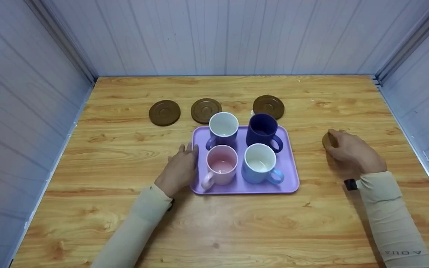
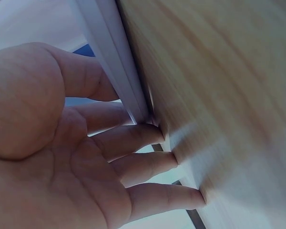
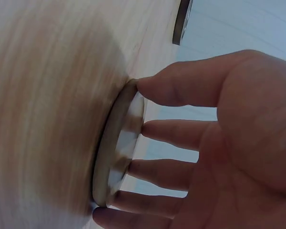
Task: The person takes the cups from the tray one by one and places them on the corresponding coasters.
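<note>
Smooth, plastic-looking tray [image 1: 292, 173] at centre; glossy, ceramic-looking mugs [image 1: 260, 163] on it; smooth, faintly shiny coaster [image 1: 326, 143] at right; bench [image 1: 218, 227] in wood grain, softly glossy; matt cloth sleeve [image 1: 389, 216], lower right.

Wood-grain tbl [image 1: 266, 230], pale blue-gray panel walls [image 1: 207, 37] L, R & back, gray corner trim [image 1: 63, 41]

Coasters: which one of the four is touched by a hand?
The coaster right of the tray, with the right hand on it; the other three lie near the tray's far side, untouched.
</note>
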`<state>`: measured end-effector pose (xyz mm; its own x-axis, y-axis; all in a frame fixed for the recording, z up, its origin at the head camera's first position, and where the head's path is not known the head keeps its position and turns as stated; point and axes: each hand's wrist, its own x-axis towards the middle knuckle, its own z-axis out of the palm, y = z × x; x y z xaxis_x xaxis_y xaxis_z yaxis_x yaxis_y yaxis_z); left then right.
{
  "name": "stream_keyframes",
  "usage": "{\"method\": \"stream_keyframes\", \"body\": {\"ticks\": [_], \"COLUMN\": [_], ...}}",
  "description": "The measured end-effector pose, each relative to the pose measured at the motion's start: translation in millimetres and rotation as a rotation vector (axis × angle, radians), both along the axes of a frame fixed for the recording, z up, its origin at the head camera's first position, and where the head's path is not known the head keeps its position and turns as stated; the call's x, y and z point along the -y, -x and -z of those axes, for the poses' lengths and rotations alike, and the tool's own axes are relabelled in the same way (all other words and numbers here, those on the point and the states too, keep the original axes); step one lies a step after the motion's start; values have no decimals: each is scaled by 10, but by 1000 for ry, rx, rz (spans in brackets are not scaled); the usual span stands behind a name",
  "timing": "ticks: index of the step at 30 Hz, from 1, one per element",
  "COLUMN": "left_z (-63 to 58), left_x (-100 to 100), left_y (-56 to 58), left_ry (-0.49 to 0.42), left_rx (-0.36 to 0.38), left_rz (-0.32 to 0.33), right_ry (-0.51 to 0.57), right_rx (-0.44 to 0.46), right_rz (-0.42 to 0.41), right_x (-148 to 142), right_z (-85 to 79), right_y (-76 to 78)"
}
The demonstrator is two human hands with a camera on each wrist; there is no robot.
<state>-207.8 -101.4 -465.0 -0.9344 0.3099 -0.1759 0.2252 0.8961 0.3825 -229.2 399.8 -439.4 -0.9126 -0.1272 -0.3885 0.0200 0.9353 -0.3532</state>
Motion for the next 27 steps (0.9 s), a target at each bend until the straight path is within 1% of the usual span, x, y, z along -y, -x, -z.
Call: {"method": "stream_keyframes", "body": {"ticks": [8,12,14,19,23,27], "left_z": [-8,1,-4,-13,-21,-12], "left_x": [-10,-13,-5,2,3,2], "left_y": [-11,1,4,7,-1,-7], "left_ry": [7,7,12,11,9,18], "left_rx": [-40,-22,-14,-11,-19,-17], "left_rz": [29,16,9,11,14,7], "right_ry": [-62,-59,-63,-54,-56,-69], "right_rx": [-38,-26,-15,-5,-11,-15], "right_rz": [-35,-35,-48,-45,-46,-26], "right_x": [22,43,59,85,116,156], "right_z": [22,40,40,18,19,41], "right_y": [32,81,117,232,359,495]}}
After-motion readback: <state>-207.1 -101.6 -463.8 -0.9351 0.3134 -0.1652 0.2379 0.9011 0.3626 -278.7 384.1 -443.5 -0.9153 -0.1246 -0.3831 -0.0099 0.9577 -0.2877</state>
